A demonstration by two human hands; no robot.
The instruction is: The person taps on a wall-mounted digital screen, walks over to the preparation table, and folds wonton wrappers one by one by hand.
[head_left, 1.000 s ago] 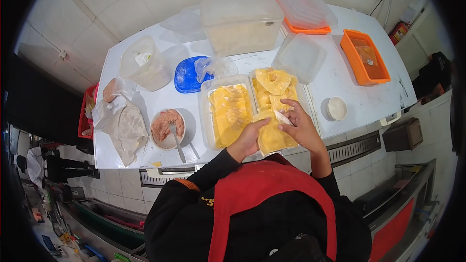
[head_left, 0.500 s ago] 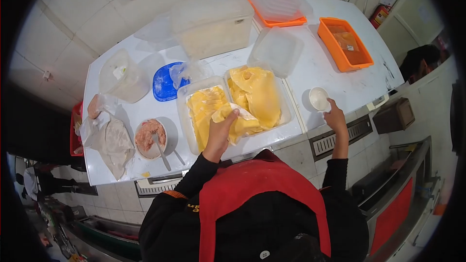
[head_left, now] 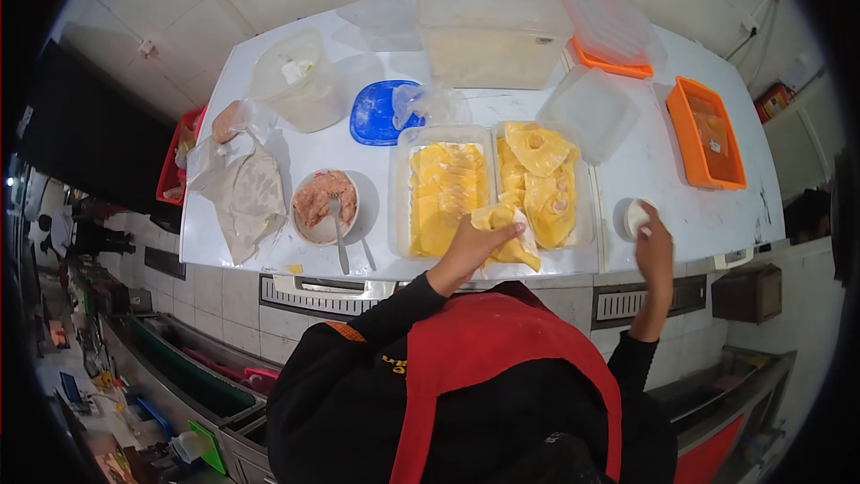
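My left hand [head_left: 479, 246] is closed on a floppy, folded yellow dough sheet [head_left: 512, 255], its thumb pressed on top, at the near edge of two clear plastic trays. In the left tray [head_left: 400, 188] lie overlapping filled yellow dough pieces [head_left: 445, 202]. Loose yellow dough sheets [head_left: 548, 202] are heaped in the right tray [head_left: 587, 206]. Over on the right, my right hand [head_left: 656, 246] has its fingers at the rim of a small white bowl [head_left: 635, 219]; whether they grip it or dip inside is hidden.
A bowl of pinkish minced meat [head_left: 324, 200] holds a fork [head_left: 340, 237]. Left of it lies a pale cloth [head_left: 246, 202]. Behind stand a round clear tub [head_left: 300, 94], a blue lid [head_left: 381, 112], a large clear box [head_left: 493, 40] and an orange basket [head_left: 730, 166].
The view has shifted, so the table's things sit further right. My left hand has drawn the dough sheet nearer to me, off the tray. My right hand has come over the white bowl.
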